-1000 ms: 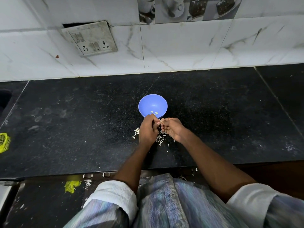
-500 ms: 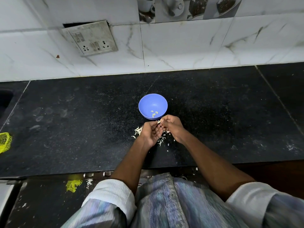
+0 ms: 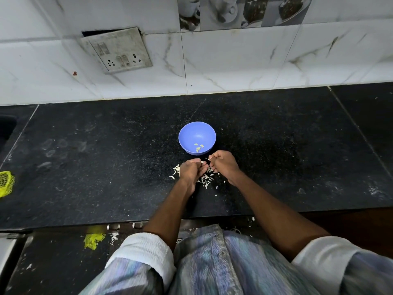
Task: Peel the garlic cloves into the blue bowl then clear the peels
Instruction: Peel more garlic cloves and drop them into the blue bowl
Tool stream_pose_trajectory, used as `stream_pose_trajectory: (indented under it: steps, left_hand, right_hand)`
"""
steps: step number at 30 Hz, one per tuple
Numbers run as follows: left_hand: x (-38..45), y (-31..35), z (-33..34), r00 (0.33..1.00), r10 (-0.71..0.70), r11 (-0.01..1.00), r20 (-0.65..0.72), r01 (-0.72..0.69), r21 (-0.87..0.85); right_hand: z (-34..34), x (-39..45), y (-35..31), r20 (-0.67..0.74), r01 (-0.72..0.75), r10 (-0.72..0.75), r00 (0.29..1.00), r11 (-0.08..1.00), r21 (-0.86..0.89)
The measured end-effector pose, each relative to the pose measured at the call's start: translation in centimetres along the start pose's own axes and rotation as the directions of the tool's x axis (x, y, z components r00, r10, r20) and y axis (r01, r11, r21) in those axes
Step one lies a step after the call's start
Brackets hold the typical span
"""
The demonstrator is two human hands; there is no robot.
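A: From the head view, where's the bowl?

B: The blue bowl (image 3: 197, 138) sits upright on the black counter (image 3: 85, 158), near the middle, just beyond the hands. A few peeled cloves (image 3: 199, 147) lie in its near side.

A: And the hands?

B: Both hang low over the counter just in front of the bowl. The left hand (image 3: 191, 172) is curled, fingers bent toward the right one. The right hand (image 3: 223, 165) is curled too, its fingertips pinched together near the bowl's rim. The two nearly touch at the fingertips.

A: Holding anything?

B: A small pale bit shows between the fingertips, probably a clove, but it's too small to tell which hand grips it. Both hands look closed; on what, I can't say.

A: Peels?

B: The peels (image 3: 205, 179) lie scattered on the counter under and beside the hands, a few more to the left of the left hand.

A: Anything else?

B: A switch plate (image 3: 117, 50) on the tiled wall, yellow mesh (image 3: 6, 184) at the counter's left edge.
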State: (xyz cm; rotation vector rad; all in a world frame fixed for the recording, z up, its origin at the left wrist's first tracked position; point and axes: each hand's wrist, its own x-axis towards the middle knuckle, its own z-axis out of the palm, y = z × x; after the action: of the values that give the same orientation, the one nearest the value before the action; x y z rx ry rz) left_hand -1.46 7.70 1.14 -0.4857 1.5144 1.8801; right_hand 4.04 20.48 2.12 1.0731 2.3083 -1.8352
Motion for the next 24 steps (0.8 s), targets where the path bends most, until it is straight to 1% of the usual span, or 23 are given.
stream_pose_trajectory:
  steps: [4, 10, 14, 18, 19, 21, 24]
  left_hand:
    - [0.1, -0.3, -0.2, 0.998, 0.060, 0.997, 0.008, -0.061, 0.037]
    - [-0.1, -0.6, -0.5, 0.985, 0.157, 0.976, 0.074, -0.166, 0.138]
    - [-0.2, -0.8, -0.7, 0.966, 0.222, 0.947, 0.134, -0.246, 0.205]
    - [-0.2, -1.1, -0.8, 0.944, 0.286, 0.906, 0.165, -0.323, 0.273]
    - [-0.2, -1.2, -0.9, 0.934, 0.310, 0.888, 0.180, -0.352, 0.295]
    - [-0.3, -1.3, -1.0, 0.908, 0.366, 0.844, 0.205, -0.416, 0.338]
    - [-0.4, -1.2, -1.2, 0.873, 0.442, 0.787, 0.208, -0.488, 0.377]
  right_hand:
    - [-0.2, 0.2, 0.4, -0.088, 0.032, -0.043, 0.995, 0.991, -0.126]
    - [-0.3, 0.0, 0.3, -0.085, 0.036, -0.050, 0.995, 0.987, -0.153]
    - [-0.4, -0.3, 0.5, -0.125, 0.041, -0.063, 0.990, 0.984, -0.174]
    - [-0.5, -0.9, -0.1, -0.155, 0.048, -0.076, 0.985, 0.983, -0.175]
    - [-0.4, -1.1, -0.3, -0.138, 0.058, -0.078, 0.987, 0.988, -0.145]
    - [-0.3, -1.5, -0.7, -0.077, 0.045, -0.047, 0.996, 0.999, -0.021]
    - [-0.2, -1.8, -1.1, 0.075, -0.062, 0.046, 0.996, 0.971, 0.231]
